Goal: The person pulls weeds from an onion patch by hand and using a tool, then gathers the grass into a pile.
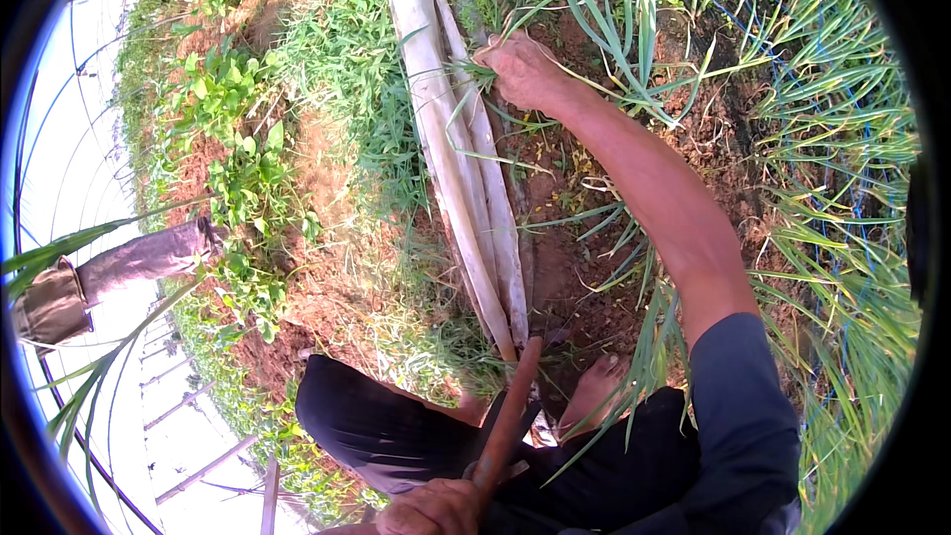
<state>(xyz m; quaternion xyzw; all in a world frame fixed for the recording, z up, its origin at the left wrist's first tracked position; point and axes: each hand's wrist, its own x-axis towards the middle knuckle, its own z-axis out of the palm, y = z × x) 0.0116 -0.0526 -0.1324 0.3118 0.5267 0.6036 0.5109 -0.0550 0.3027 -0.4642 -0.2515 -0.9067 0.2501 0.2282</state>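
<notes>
My right hand (520,70) reaches out over the soil, its fingers closed on a small tuft of grass (474,73). Long onion-like green leaves (631,37) hang close beside that hand. Low in the view, my left hand (431,509) grips a reddish-brown rod-like handle (507,416). The handle points away from me, between my knees; whatever is at its far end cannot be made out. Pale, flattened hose-like strips (453,119) run lengthwise just left of my right hand, narrowing towards my feet.
A bare foot (591,397) rests on the soil near the strips. Rows of onion-like plants (832,238) with blue cords among them fill the right side. Leafy low plants (238,163) grow on the left, before a hooped frame. A wrapped post-like object (141,267) juts in from the left.
</notes>
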